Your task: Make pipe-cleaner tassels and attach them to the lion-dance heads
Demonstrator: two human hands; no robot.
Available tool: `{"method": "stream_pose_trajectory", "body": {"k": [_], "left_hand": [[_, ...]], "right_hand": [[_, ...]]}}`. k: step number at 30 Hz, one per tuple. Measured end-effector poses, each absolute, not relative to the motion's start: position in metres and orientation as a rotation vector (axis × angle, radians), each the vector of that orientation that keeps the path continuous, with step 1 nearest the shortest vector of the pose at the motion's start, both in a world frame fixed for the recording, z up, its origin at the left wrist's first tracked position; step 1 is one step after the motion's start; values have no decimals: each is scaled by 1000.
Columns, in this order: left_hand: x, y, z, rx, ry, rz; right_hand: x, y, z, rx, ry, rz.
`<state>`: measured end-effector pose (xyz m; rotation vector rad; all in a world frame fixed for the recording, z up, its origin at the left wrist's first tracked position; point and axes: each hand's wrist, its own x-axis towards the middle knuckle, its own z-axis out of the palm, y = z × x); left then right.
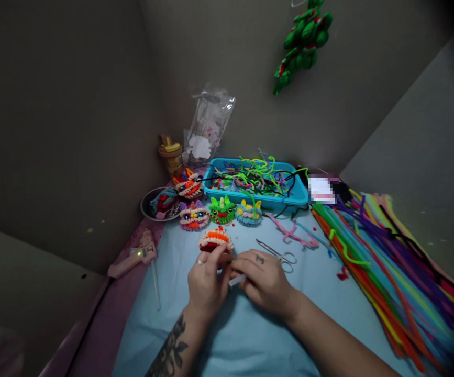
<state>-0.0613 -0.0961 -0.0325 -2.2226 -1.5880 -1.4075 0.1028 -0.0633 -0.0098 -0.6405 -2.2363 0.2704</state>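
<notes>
My left hand (207,277) and my right hand (264,280) meet over the blue cloth, fingers pinched together. A tiny green piece (233,261) shows between the fingertips; its kind is too small to tell. Out of my right hand's curled fingers sticks a short white stick (237,280), much like a glue stick. Just beyond my left fingers lies an orange, cream and dark red pipe-cleaner lion head (216,240), partly hidden by that hand. Scissors (276,252) lie past my right hand. What my left fingers grip is mostly covered.
Finished heads in purple (194,215), green (222,210) and light blue (249,213) stand before a blue tray (258,198) of pipe-cleaner scraps. At left lie a pink glue gun (134,260) and a metal bowl (145,208). Pipe-cleaner bundles (391,272) cover the right side.
</notes>
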Motion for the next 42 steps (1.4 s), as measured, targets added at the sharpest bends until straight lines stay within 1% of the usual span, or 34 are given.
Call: {"method": "stream_pose_trajectory", "body": {"k": [4, 8, 12, 17, 22, 25, 28, 36, 42], "left_hand": [[-61, -96, -35, -2180, -1672, -1454], [-61, -96, -35, -2176, -1725, -1502], [-60, -97, -36, -2165, -1758, -1536], [-60, -97, -38, -2172, -1782, -1595], [-58, -96, -40, -2131, -1808, -1617], [-57, -95, -40, -2102, -1810, -1610], [-57, -94, -41, -2106, -1788, -1609], [-59, -95, -42, -2217, -1723, -1526], [-59, -94, -47, -2187, -1793, -1493]], "right_hand": [[109, -63, -5, -743, -2138, 185], [113, -59, -4, -843, -2115, 207], [110, -57, -8, -767, -2196, 245], [108, -60, -10, -689, -2215, 193], [108, -61, -9, -661, -2154, 45], [107, -61, -11, -677, -2142, 16], [106, -61, -13, -701, -2112, 101], [102, -60, -8, -746, -1987, 551], [102, -58, -11, -732, -2014, 524]]}}
